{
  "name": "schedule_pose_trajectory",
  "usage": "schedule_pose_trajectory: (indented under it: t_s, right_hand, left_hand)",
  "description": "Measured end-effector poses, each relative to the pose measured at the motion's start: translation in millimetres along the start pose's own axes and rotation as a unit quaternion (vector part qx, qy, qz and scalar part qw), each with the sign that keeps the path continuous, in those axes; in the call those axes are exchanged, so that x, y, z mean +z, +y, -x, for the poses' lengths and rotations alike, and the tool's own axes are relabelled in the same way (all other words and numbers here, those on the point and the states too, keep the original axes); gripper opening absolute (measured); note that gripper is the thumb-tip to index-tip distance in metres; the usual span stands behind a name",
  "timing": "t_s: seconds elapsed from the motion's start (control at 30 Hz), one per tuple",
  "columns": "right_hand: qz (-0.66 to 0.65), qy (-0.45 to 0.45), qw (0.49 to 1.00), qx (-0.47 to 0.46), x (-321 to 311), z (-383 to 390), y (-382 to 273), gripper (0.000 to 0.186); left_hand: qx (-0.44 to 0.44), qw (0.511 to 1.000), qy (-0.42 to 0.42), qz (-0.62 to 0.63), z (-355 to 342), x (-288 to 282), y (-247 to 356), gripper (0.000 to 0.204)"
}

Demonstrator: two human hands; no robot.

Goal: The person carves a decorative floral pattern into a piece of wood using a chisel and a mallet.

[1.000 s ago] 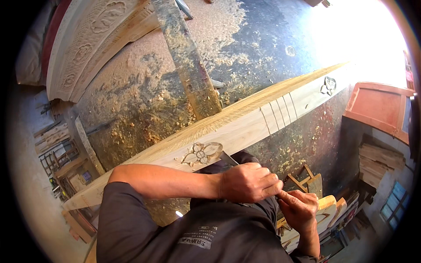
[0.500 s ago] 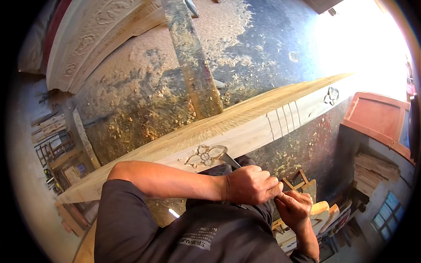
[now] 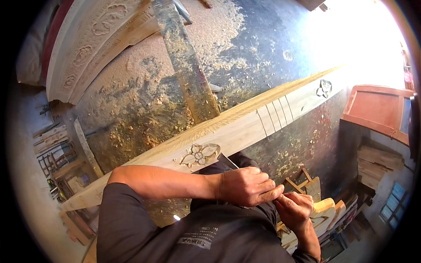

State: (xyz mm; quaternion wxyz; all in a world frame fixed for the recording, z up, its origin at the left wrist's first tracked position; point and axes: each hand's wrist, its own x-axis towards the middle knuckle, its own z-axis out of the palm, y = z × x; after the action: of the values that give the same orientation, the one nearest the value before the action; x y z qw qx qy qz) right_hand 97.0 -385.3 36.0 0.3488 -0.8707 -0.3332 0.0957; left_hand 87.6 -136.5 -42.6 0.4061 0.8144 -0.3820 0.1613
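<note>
A long pale wooden beam [image 3: 237,136] lies slantwise before me, with a flower carving [image 3: 199,154] cut into its near face. My left hand [image 3: 244,186] is closed round the shank of a chisel [image 3: 228,161], its metal blade pointing up and left. The blade's tip is at the beam's lower edge, just below the carving's right petal. Close against the left hand, my right hand [image 3: 296,209] is closed at the chisel's rear end; the handle itself is mostly hidden by the fingers.
A narrow board [image 3: 186,65] runs from the beam to the far side. Beyond lies a carved curved panel [image 3: 83,48]. Shavings litter the dark surface. A red panel [image 3: 379,111] and stacked planks [image 3: 377,164] are at right; light wooden pieces [image 3: 324,208] stand near my right arm.
The chisel's tip has shifted from the end of the right petal to just below it, at the beam's edge. Both hands keep their hold. The whole view has shifted slightly.
</note>
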Motion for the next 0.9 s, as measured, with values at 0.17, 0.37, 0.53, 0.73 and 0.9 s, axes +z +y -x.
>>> schedule_pose_trajectory:
  t_s: [0.17, 0.37, 0.53, 0.73, 0.9]
  right_hand:
    - [0.001, -0.022, 0.999, 0.033, -2, 0, -5, 0.038]
    - [-0.004, -0.020, 0.998, 0.052, -1, 0, -7, 0.038]
    - [0.017, -0.021, 0.999, 0.033, -5, -5, -6, 0.047]
    - [0.004, -0.045, 0.998, 0.036, -16, -17, -1, 0.051]
    - [-0.002, -0.052, 0.998, 0.045, -17, -28, 2, 0.037]
  left_hand:
    - [-0.004, 1.000, 0.011, 0.008, 2, 4, -3, 0.038]
    - [-0.023, 0.999, 0.009, 0.022, 3, 5, -3, 0.039]
    - [-0.031, 0.999, 0.013, 0.021, 0, 3, -3, 0.039]
    - [-0.051, 0.998, 0.012, 0.017, -5, 4, -3, 0.037]
    - [-0.068, 0.997, 0.018, 0.010, -6, 5, -5, 0.036]
